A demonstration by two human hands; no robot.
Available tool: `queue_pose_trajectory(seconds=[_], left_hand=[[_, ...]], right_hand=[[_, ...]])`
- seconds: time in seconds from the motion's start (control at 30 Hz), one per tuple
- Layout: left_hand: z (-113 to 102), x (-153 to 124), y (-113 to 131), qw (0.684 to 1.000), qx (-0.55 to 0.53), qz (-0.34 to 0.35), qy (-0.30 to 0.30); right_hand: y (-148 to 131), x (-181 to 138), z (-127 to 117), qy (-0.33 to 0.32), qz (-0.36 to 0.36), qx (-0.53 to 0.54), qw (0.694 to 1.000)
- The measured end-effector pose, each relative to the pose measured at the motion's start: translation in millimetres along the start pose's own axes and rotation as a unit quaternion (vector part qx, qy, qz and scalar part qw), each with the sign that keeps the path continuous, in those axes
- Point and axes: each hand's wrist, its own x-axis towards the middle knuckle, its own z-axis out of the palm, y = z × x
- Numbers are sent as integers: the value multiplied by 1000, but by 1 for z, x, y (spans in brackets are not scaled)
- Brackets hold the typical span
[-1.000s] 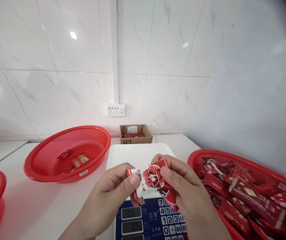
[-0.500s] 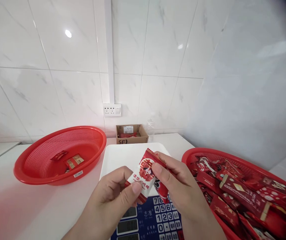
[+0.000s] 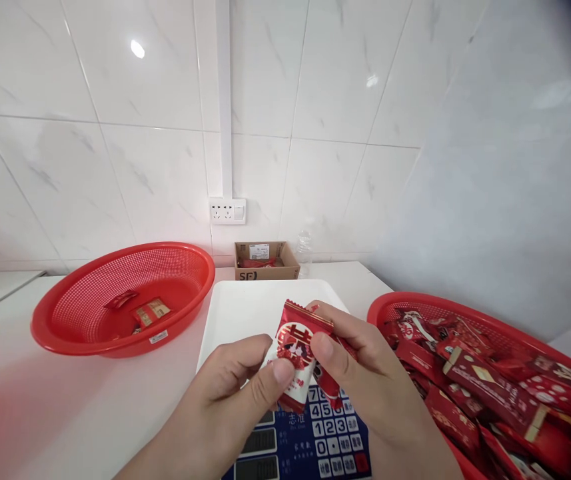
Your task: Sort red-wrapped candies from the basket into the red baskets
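A red-and-white packet tilts between both hands, above the scale. The left hand pinches its lower left, thumb flat on the printed face; the right hand is closed on its right edge, with a second red packet at its fingers. Right of the grip, a basket holds wrapped snacks; beyond it stands a carton.

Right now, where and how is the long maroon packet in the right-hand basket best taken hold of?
Probably by its long edges near the middle, from above: the long maroon packet lies slantwise on top of other packets, its broad face uncovered. The right hand is nearer, but holds the red-and-white packet.
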Motion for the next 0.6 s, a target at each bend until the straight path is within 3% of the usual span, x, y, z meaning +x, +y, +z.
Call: queue_pose_trajectory(seconds=[0.27, 0.6], left_hand=[[-1, 0, -4, 1000, 2, 28, -3], [-4, 3, 6, 997, -63, 50, 7]], right_hand=[[-5, 0, 3, -53, -39, -16, 998], [-1, 2, 9, -114, 12, 51, 992]])
